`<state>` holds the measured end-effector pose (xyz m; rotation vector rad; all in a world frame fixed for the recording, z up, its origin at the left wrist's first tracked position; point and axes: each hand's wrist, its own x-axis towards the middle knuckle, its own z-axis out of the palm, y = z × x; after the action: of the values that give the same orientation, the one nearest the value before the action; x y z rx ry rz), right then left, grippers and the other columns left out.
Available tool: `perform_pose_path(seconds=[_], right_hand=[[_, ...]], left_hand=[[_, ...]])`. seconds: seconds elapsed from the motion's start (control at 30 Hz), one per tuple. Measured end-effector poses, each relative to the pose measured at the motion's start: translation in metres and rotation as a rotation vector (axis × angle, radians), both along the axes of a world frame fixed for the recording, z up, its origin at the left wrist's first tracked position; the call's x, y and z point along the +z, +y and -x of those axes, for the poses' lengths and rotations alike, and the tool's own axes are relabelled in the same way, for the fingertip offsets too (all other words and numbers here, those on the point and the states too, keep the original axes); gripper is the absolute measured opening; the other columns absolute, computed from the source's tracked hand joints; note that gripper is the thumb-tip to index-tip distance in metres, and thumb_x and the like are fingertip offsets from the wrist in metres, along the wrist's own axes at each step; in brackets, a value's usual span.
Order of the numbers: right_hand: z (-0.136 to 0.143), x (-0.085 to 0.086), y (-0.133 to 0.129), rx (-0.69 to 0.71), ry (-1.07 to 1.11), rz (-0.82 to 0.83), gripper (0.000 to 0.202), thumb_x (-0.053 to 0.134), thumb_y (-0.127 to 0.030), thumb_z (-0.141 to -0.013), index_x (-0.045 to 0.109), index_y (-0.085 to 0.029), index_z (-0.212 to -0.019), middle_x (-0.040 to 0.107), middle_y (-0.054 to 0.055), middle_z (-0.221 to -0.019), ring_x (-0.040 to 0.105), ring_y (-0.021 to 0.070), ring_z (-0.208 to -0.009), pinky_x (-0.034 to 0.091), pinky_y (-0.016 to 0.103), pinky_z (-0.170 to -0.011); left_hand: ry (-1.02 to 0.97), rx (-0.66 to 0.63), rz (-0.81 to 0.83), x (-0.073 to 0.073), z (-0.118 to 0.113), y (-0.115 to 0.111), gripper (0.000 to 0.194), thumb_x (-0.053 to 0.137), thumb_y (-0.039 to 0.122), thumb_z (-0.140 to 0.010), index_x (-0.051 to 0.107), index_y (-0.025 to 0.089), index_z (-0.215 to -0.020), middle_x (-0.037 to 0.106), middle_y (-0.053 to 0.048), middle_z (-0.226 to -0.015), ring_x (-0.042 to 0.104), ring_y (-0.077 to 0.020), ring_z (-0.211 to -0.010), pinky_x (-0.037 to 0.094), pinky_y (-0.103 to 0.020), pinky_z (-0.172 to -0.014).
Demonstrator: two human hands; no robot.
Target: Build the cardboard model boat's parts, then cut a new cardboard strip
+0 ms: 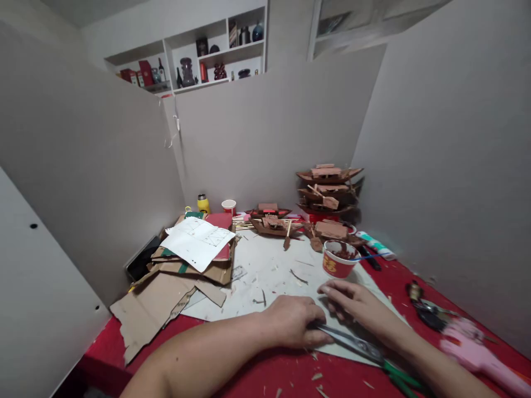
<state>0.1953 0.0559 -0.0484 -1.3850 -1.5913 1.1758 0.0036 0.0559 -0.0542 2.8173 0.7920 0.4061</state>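
"Grey partitions (265, 132) are boxing in the red-covered table (257, 373). How far along is the work looking?"

"Well along, I'd judge. Miniature wooden boats (327, 174) are sitting stacked at the back right, roofed and seemingly complete, and a smaller group of boats (274, 223) is resting just left of them."

"And what's remaining?"

"Hard to say. Wood scraps (298, 277) are lying on the pale work sheet (265, 260), and brown bits (345, 254) are showing in the red paper bowl (334, 266); I can't tell whether they're leftovers or parts."

"What are the hands doing?"

"At the sheet's near edge, the left hand (288, 321) is lying with thumb and forefinger about the tip of a green-handled hand tool (350, 341), scissors or pliers; I cannot tell if they're gripping. Just beside the tool, the right hand (359, 305) is arching, fingers loosely bent, its underside hidden, so I can't tell whether it's holding anything."
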Motion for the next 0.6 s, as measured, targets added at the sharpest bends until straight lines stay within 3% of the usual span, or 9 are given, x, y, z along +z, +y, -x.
perform_pose_path(seconds=[0.23,0.43,0.6], right_hand=[[-0.001,-0.001,0.002,-0.01,0.041,-0.007,0.044,0.057,-0.062,-0.075,0.053,-0.018,-0.073,0.049,-0.003,-0.054,0.044,0.0099,-0.045,0.033,0.024,-0.044],[-0.002,0.0,-0.001,0.022,0.051,-0.024,0.038,0.055,-0.056,-0.081,0.052,-0.018,-0.073,0.05,-0.004,-0.054,0.045,0.0096,-0.046,0.034,0.023,-0.045],[-0.002,-0.001,-0.001,0.011,0.066,-0.016,0.036,0.055,-0.054,-0.08,0.052,-0.018,-0.074,0.049,-0.004,-0.054,0.045,0.0096,-0.045,0.033,0.023,-0.044]], left_hand=[[-0.028,0.02,0.011,0.003,0.002,-0.003,0.027,0.062,0.045,-0.083,0.066,0.021,-0.096,0.068,-0.005,-0.093,0.062,-0.018,-0.078,0.039,-0.025,-0.062],[-0.047,0.007,0.034,0.007,0.002,-0.004,0.034,0.057,0.052,-0.086,0.067,0.02,-0.092,0.068,-0.005,-0.09,0.061,-0.0165,-0.074,0.039,-0.024,-0.062],[-0.077,-0.009,0.073,0.015,0.002,-0.007,0.032,0.046,0.044,-0.093,0.066,0.019,-0.089,0.066,-0.005,-0.087,0.06,-0.0163,-0.075,0.041,-0.025,-0.066]])
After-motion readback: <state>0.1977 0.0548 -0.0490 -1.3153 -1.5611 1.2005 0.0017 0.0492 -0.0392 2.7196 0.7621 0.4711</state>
